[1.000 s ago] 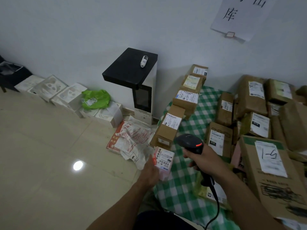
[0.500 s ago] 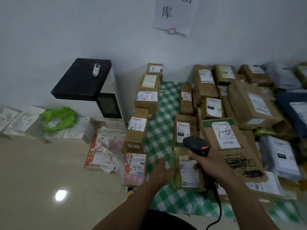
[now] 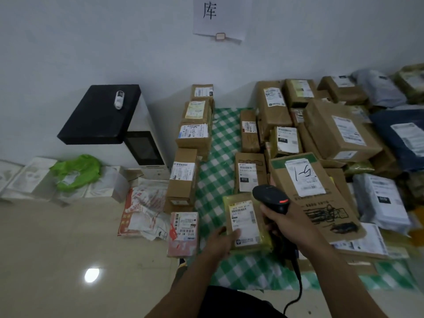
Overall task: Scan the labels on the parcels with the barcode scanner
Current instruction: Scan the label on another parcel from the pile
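Dozens of labelled parcels on green checked cloth, 12 to 3 o'clock. Yellow parcel at centre, label up, long axis 12–6; left hand pinches its 7 o'clock edge. Barcode scanner nose toward 10 o'clock, handle gripped by right hand.

White paper sign, 1 black character, on the pale wall. White floor-standing unit with black slab top, dark front screen; 1 small white cylinder lying on top. Crumpled green plastic bag on white embossed cartons. Green-and-white checked cloth on glossy beige floor; crumpled red-and-white printed wrappers at its left edge.
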`<state>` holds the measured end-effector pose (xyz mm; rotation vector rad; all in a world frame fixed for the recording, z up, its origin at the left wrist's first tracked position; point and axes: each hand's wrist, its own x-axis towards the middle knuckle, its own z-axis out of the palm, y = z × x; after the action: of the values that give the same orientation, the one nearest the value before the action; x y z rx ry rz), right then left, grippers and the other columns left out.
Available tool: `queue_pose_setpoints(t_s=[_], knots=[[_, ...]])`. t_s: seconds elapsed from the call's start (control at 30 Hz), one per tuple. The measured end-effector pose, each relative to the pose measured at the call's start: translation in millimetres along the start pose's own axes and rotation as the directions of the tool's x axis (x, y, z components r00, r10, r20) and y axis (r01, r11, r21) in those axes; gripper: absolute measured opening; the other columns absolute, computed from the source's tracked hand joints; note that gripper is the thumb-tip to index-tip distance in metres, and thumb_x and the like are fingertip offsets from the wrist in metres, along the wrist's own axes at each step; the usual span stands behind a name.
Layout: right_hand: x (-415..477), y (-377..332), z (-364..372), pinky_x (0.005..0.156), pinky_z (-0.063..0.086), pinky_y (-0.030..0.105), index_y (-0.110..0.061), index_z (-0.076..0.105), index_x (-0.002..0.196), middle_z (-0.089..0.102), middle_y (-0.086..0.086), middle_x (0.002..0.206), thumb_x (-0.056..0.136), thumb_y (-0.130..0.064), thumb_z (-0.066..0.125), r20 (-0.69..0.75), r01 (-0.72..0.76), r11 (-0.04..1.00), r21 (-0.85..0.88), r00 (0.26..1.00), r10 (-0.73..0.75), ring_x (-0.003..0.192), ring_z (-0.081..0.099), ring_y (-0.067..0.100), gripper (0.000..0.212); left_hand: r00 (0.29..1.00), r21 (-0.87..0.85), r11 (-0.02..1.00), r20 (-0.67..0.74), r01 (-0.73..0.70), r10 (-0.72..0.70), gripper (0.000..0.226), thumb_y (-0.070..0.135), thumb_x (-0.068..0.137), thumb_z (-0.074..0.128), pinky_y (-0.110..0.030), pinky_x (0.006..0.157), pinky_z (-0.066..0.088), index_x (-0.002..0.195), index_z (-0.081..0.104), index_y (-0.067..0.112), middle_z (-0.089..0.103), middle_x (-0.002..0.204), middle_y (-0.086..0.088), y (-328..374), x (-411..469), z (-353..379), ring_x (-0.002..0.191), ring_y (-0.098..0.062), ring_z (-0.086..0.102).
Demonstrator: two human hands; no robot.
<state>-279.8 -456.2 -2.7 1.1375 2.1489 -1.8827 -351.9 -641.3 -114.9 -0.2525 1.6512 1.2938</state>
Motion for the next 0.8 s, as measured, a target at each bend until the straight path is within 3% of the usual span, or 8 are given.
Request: queue_pose_setpoints(t_s=[0.07, 0.2, 0.3, 0.47, 0.57, 0.63, 0.73, 0.8], knots=[[0.6, -5.1, 10.5, 0.059, 0.053, 0.024, -0.022, 0.07, 0.116, 0.076, -0.004, 0.077, 0.094, -0.028, 0.076, -0.011, 0.031, 0.999, -0.019, 0.999, -0.031, 0.068, 0.071, 0.013, 0.024, 0.999, -0.038, 0.999, -0.034, -0.016, 0.015, 0.04, 0.041, 0.093, 0.074, -0.044, 0.092, 0.059, 0.127, 0.065, 0.022, 0.079, 0.106, 0.005, 2.1, -11.3, -12.7, 0.1, -0.017, 0.075], [4.1, -17.6, 29.1, 0.067, 0.048, 0.022, -0.034, 0.058, 0.129, 0.073, -0.012, 0.105, 0.088, -0.043, 0.079, -0.036, 0.128, 0.98, -0.153, 0.99, -0.135, 0.091, 0.069, 0.008, 0.047, 0.985, -0.156, 0.974, -0.069, -0.166, 0.157, 0.041, 0.038, 0.092, 0.074, -0.044, 0.097, 0.059, 0.128, 0.064, 0.021, 0.078, 0.112, 0.0, 16.1, -36.7, -25.6, 0.099, -0.017, 0.076], [5.1, -31.4, 39.2, 0.085, 0.049, 0.031, -0.048, 0.049, 0.121, 0.065, -0.016, 0.108, 0.09, -0.041, 0.077, -0.019, 0.177, 0.971, -0.159, 0.983, -0.182, 0.103, 0.063, 0.011, 0.043, 0.938, -0.106, 0.945, -0.2, -0.309, 0.284, 0.054, 0.043, 0.09, 0.075, -0.037, 0.094, 0.06, 0.137, 0.055, 0.027, 0.071, 0.124, 0.004, 34.3, -46.1, -29.4, 0.101, -0.01, 0.074], [8.2, -55.2, 48.0, 0.111, 0.045, 0.053, -0.043, 0.057, 0.132, 0.067, -0.013, 0.126, 0.08, -0.061, 0.076, -0.07, 0.238, 0.95, -0.202, 0.964, -0.256, 0.13, 0.057, 0.021, 0.058, 0.819, 0.031, 0.86, -0.289, -0.51, 0.496, 0.08, 0.049, 0.081, 0.082, -0.019, 0.084, 0.053, 0.149, 0.04, 0.042, 0.056, 0.131, 0.02, 60.5, -50.6, -38.2, 0.109, 0.0, 0.061], [10.9, -71.3, 49.3, 0.111, 0.045, 0.054, -0.044, 0.06, 0.131, 0.07, -0.02, 0.119, 0.071, -0.073, 0.07, -0.012, 0.275, 0.94, -0.203, 0.959, -0.283, 0.121, 0.062, 0.013, 0.068, 0.785, 0.006, 0.832, -0.326, -0.555, 0.526, 0.086, 0.04, 0.078, 0.088, -0.025, 0.091, 0.056, 0.15, 0.041, 0.045, 0.061, 0.131, 0.017, 70.7, -44.3, -41.8, 0.113, -0.002, 0.063], [11.2, -87.4, 48.7, 0.104, 0.05, 0.049, -0.042, 0.06, 0.133, 0.07, -0.019, 0.117, 0.082, -0.061, 0.074, 0.022, 0.284, 0.938, -0.197, 0.958, -0.285, 0.114, 0.065, 0.01, 0.057, 0.757, 0.002, 0.809, -0.351, -0.587, 0.551, 0.079, 0.035, 0.081, 0.087, -0.03, 0.095, 0.058, 0.148, 0.044, 0.044, 0.065, 0.132, 0.015, 80.8, -39.8, -39.5, 0.112, 0.0, 0.066], [13.2, -104.8, 44.7, 0.091, 0.055, 0.034, -0.042, 0.059, 0.134, 0.069, -0.022, 0.114, 0.089, -0.046, 0.077, 0.028, 0.321, 0.934, -0.155, 0.947, -0.321, 0.107, 0.065, 0.003, 0.048, 0.693, 0.027, 0.757, -0.381, -0.652, 0.611, 0.068, 0.024, 0.089, 0.081, -0.02, 0.082, 0.059, 0.147, 0.048, 0.034, 0.071, 0.116, 0.021, 103.9, -31.9, -32.1, 0.102, 0.005, 0.07], [14.4, -113.6, 41.3, 0.092, 0.058, 0.041, -0.053, 0.057, 0.124, 0.069, -0.025, 0.112, 0.089, -0.048, 0.077, 0.026, 0.334, 0.931, -0.147, 0.942, -0.334, 0.107, 0.067, 0.005, 0.041, 0.67, 0.033, 0.735, -0.386, -0.677, 0.634, 0.069, 0.022, 0.092, 0.078, -0.024, 0.083, 0.06, 0.151, 0.044, 0.031, 0.073, 0.111, 0.022, 121.2, -25.3, -29.3, 0.101, 0.001, 0.071]])
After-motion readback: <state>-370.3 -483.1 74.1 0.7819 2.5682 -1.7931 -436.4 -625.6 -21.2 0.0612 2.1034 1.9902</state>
